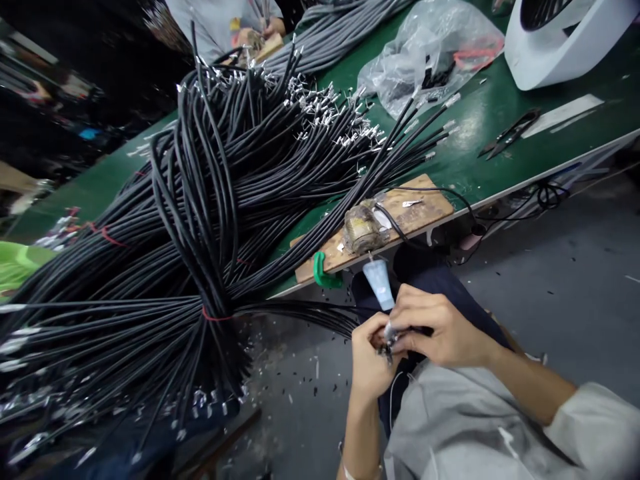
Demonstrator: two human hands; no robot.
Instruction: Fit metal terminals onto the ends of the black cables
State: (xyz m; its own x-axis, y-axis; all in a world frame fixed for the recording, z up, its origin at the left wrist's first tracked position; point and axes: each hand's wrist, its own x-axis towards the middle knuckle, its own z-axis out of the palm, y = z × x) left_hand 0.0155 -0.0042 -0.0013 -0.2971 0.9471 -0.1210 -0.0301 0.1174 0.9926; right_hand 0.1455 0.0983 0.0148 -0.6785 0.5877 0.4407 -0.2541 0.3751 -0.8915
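My left hand [373, 360] is closed around the ends of several black cables [310, 312], which run to it from the left below the table edge. Close against it, my right hand [435, 327] pinches at the cable ends, where small silvery tips show between the fingers. The fingers hide most of these ends. Just beyond my hands, a pale blue cone [380, 283] sits on the shaft of a small motor [362, 229]. The motor rests on a wooden board [430, 200] at the table edge, beside a green clamp [326, 270].
A large heap of black cables [200, 173] with silvery ends covers the green table [535, 157]. Snips [510, 135], a white strip [565, 115], a clear plastic bag [430, 47] and a white appliance [565, 60] lie to the right. Another person's hands [255, 39] work at the far side.
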